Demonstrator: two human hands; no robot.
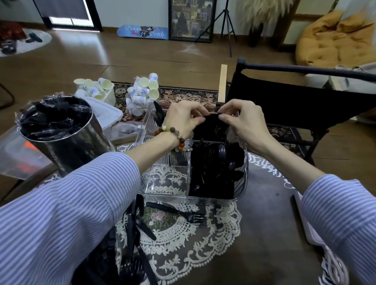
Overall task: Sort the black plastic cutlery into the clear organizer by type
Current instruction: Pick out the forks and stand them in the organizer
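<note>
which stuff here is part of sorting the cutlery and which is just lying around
Part of the job:
clear plastic organizer
black plastic spoons in its right compartment
loose black plastic fork on the lace mat
both hands, left hand, right hand

Just lying about:
small paper cups
shiny metal bin
black folding chair

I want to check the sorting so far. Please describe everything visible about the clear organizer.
The clear organizer is a see-through plastic box with ribbed walls and inner dividers, standing upright on a lace doily. Its right compartment is packed with black spoons; the near left compartment looks empty. Both hands, left hand and right hand, work over its far end, hiding that part.
</note>
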